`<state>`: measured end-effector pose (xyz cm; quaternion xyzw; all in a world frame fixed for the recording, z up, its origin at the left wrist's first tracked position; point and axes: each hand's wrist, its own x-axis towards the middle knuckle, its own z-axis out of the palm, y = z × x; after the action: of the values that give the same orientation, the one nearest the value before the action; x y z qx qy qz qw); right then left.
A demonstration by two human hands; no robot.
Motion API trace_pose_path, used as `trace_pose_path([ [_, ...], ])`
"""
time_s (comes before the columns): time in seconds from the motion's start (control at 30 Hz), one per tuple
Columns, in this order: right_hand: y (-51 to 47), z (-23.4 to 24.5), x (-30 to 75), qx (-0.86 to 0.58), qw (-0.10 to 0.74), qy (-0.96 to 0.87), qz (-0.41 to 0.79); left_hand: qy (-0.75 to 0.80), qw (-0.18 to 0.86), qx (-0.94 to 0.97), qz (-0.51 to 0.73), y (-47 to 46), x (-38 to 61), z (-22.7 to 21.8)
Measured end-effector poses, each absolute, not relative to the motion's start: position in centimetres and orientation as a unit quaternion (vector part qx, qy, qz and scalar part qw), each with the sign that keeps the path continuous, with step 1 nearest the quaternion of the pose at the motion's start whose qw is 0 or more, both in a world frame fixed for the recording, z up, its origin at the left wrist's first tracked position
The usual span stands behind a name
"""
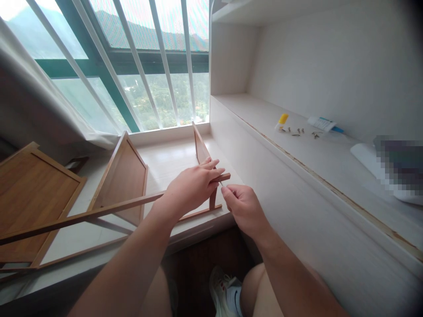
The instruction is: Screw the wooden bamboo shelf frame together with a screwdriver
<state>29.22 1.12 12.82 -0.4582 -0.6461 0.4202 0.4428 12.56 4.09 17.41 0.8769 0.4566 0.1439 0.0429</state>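
A long thin wooden rail (99, 213) runs from the lower left up to the centre, part of a wooden frame lying on the window sill. My left hand (191, 187) rests on the rail's right end, fingers laid over it and against an upright wooden panel (201, 149). Just right of the rail's end, my right hand (241, 207) is closed in a pinch on something small that I cannot make out. A second wooden panel (124, 176) leans under the rail.
A larger wooden panel (29, 198) lies at the far left. On the white shelf (264, 119) to the right lie several screws (297, 131), a yellow-capped item (282, 119) and a white tube (322, 124). The barred window (148, 66) and a curtain (39, 101) are behind.
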Motion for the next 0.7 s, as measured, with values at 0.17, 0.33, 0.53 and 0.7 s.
trace_pose_path([
  [0.17, 0.5, 11.4, 27.8, -0.384, 0.534, -0.477, 0.583, 0.454, 0.037, 0.879, 0.143, 4.0, 12.6, 17.5],
  [0.33, -0.8, 11.3, 25.9, -0.21, 0.551, -0.206, 0.781, 0.45, 0.017, 0.882, 0.136, 3.9, 12.8, 17.8],
  [0.53, -1.3, 11.6, 25.1, -0.121, 0.54, -0.087, 0.828, 0.447, 0.022, 0.882, 0.144, 4.0, 12.7, 17.7],
  [0.7, -2.0, 11.9, 24.7, -0.189, 0.572, -0.166, 0.78, 0.444, 0.012, 0.886, 0.137, 4.0, 12.6, 17.5],
])
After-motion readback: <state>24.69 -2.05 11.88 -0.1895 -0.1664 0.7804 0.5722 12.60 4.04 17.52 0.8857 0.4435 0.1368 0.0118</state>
